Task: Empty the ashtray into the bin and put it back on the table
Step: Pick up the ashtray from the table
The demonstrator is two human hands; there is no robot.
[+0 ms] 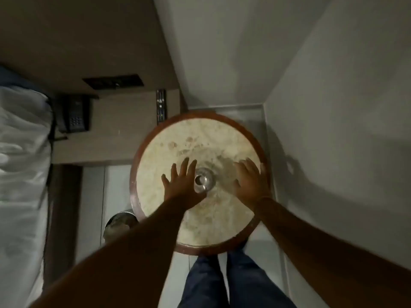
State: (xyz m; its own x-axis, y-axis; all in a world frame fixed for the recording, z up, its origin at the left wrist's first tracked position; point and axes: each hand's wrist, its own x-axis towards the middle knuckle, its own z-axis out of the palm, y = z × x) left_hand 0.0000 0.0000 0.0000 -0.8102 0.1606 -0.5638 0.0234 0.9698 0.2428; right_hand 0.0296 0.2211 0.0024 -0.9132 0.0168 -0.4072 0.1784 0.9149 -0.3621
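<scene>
Ashtray [203, 180]: small, clear glass, near centre of round table [222, 138], resting on pale mottled top inside dark wooden rim. Upright, opening facing up toward camera; round outline, so no long axis to speak of. Contents too blurred to read, so full or emptied cannot be told.

Left hand [181, 185] flat above tabletop, fingers spread wide, thumb side just beside ashtray's left edge, possibly touching; contact not resolvable. Nothing pinched. Right hand [251, 181] over right part of table, well apart from ashtray, fingers loosely spread, palm down, holding nothing.

Bin [119, 225]: metal, round, on floor to left of table, partly hidden behind left forearm and table rim; something pale inside, unclear what.

Step in hand, as judgement: either reach toward ashtray for pick-up, or release after setting it back; not decidable from this view. If pick-up: needs left fingers closing around glass rim, level lift to keep ash in, carry left and down over bin mouth, then tip. Risk: smooth glass, slippery grip; spill on floor if tipped short of bin.

Elsewhere: telephone [75, 117] on bedside shelf, bed [22, 152] at far left.
</scene>
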